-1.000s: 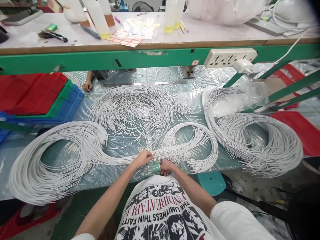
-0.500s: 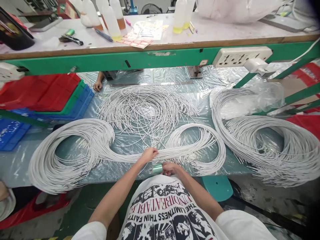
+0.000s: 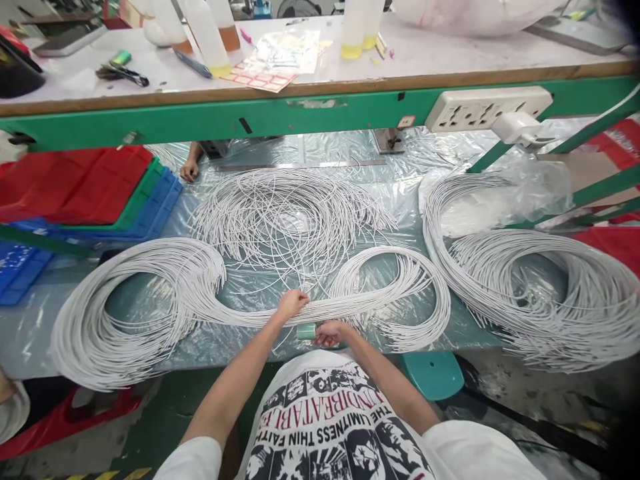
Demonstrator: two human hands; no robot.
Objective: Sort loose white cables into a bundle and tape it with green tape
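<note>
The left hand point(image 3: 293, 303), back upward, has its thumb and fingertips pinched on the narrow middle of a white cable bundle point(image 3: 350, 307). Just nearer and to the right, the right hand point(image 3: 329, 333) has its fingers curled at the right end of a small green roll point(image 3: 305, 331); whether they grip the roll I cannot tell. The bundle lies across the near part of a plastic-covered table point(image 3: 215, 347), widening on the left into a large coil point(image 3: 75, 327) and on the right into a smaller loop point(image 3: 440, 300). Beyond the hands lies a loose, tangled cable coil point(image 3: 240, 220), and farther right another big coil point(image 3: 590, 287) near a clear plastic bag point(image 3: 520, 193). At the far left, a co-worker's hand point(image 3: 189, 171) rests beside stacked red, green and blue crates point(image 3: 90, 187). Across the far side runs a raised shelf point(image 3: 165, 97), bearing bottles point(image 3: 203, 40), with a power strip point(image 3: 487, 109) on its green front. A teal stool point(image 3: 433, 375) stands near right.
</note>
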